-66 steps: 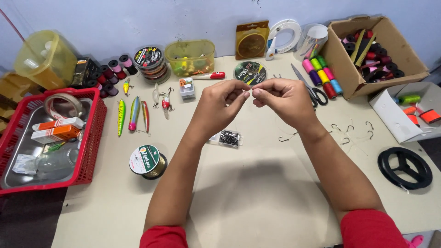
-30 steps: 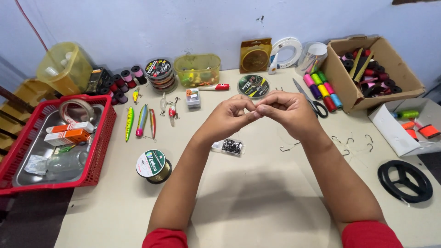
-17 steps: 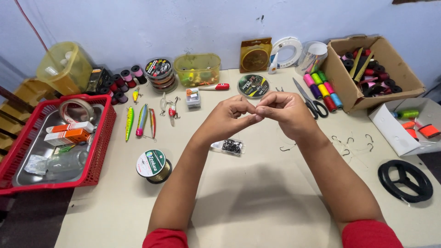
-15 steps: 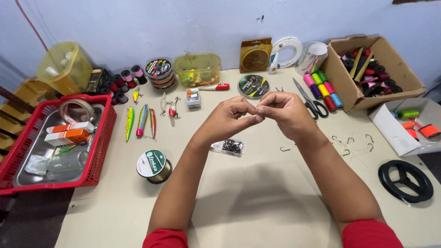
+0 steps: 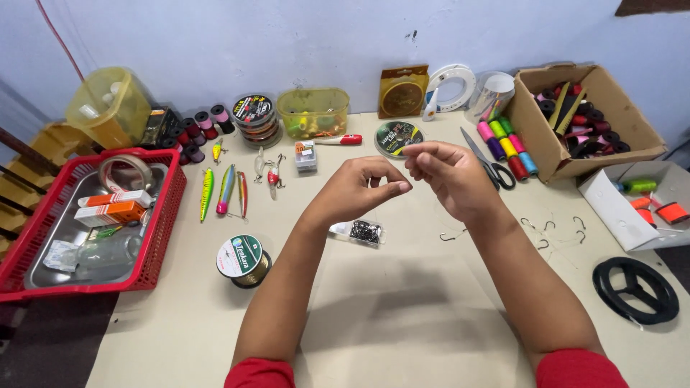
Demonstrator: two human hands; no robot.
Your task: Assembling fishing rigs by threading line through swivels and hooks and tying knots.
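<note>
Fishing tackle covers a beige tabletop (image 5: pixel 402 316) set against a pale blue wall (image 5: pixel 309 36). At the left edge sits a red basket (image 5: pixel 43 287) holding a tape roll and small boxes; beside it lie slim painted lures (image 5: pixel 225 190) and a green spool of line (image 5: pixel 240 259). Along the back stand a yellow-green tackle box (image 5: pixel 313 112) and thread spools; a cardboard box (image 5: pixel 546 136) of spools is at the right, with scissors (image 5: pixel 487 162) near it and loose hooks (image 5: pixel 553 230) further forward. Both arms reach forward from red sleeves. The left hand (image 5: pixel 356 192) and right hand (image 5: pixel 453 176) hover close together above a small bag of black swivels (image 5: pixel 365 231), fingers pinched narrow, tips nearly meeting. What they pinch is too fine to tell, perhaps thin line
</note>
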